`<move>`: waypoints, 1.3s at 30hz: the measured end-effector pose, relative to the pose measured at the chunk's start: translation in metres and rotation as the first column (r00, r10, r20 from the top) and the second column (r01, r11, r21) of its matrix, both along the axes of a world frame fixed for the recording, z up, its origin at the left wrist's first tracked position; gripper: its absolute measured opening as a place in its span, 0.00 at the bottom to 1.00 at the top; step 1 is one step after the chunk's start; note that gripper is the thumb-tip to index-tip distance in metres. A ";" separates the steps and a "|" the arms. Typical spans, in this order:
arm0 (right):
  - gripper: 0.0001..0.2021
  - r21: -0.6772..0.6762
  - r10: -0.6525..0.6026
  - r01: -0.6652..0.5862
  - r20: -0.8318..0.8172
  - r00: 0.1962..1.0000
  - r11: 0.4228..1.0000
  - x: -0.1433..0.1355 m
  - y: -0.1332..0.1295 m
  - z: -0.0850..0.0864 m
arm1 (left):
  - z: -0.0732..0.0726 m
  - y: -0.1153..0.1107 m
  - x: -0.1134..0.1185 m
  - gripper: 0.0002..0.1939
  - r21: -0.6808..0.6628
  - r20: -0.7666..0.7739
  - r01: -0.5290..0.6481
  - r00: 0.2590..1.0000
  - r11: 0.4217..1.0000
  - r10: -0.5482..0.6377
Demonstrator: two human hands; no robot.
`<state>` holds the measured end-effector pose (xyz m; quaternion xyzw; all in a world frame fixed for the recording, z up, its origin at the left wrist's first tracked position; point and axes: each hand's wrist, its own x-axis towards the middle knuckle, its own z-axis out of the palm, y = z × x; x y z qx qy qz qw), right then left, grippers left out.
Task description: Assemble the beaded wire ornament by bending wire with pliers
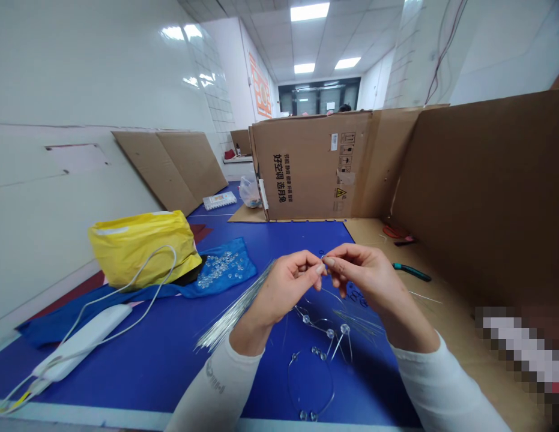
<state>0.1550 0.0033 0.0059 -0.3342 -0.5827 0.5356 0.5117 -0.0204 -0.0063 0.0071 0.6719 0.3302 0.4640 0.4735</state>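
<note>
My left hand [283, 287] and my right hand [364, 273] meet fingertip to fingertip above the blue table mat. Both are closed in a pinch on what looks like a thin wire, mostly hidden by the fingers. Just below them lies a wire piece with clear faceted beads [330, 333] strung along it. Nearer to me is a rounded wire loop [333, 384] with several clear beads on it. A bundle of straight silvery wires [236, 312] extends beside and behind my left wrist. More loose wires [362, 324] are under my right wrist.
Clear beads [220, 268] lie on a blue cloth [245, 258] at left, beside a yellow bag [144, 246]. A white power strip [87, 342] with its cord sits front left. Green-handled pliers [412, 272] rest on cardboard at right. Cardboard walls [315, 168] stand behind.
</note>
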 end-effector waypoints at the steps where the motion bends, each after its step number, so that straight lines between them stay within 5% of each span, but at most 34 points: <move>1: 0.15 -0.001 0.003 -0.003 -0.006 1.000 1.000 0.000 -0.001 0.001 | 0.000 0.000 0.000 0.11 -0.020 0.018 0.010 1.000 1.000 -0.010; 7: 0.14 0.037 0.033 -0.032 -0.013 0.999 0.999 0.003 -0.003 0.004 | -0.003 0.001 -0.003 0.14 -0.156 0.085 0.051 0.996 0.986 -0.038; 21: 0.13 0.017 0.033 -0.033 -0.013 0.999 0.999 0.003 -0.005 0.003 | 0.003 0.000 -0.006 0.11 -0.184 0.147 0.163 0.980 0.969 -0.137; 39: 0.16 -0.030 0.052 -0.053 -0.037 0.998 0.998 0.001 0.000 0.001 | 0.004 -0.001 -0.006 0.14 -0.221 0.046 0.070 0.997 0.973 -0.061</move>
